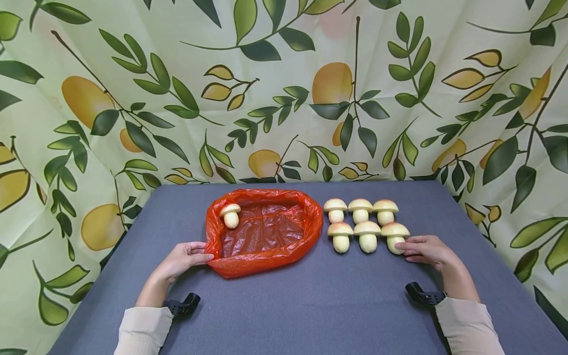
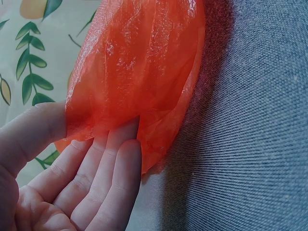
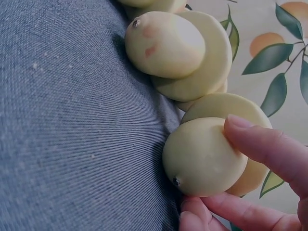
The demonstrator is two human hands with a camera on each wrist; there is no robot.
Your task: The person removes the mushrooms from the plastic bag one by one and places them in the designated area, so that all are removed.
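Note:
A red plastic bag lies spread wide on the table, its rim rolled outward. Inside it, toward the back left, sits one toy mushroom. My left hand pinches the bag's left rim between thumb and fingers; the left wrist view shows fingertips behind the thin red film. To the right of the bag, several pale toy mushrooms with pinkish caps stand in two rows. With thumb and fingers my right hand pinches the stem of the front-right mushroom, seen close in the right wrist view.
A blue-grey cloth covers the table. Leaf-and-fruit patterned fabric hangs behind and along the sides. The back-row mushrooms stand close behind the front row. Each wrist wears a black strap mount.

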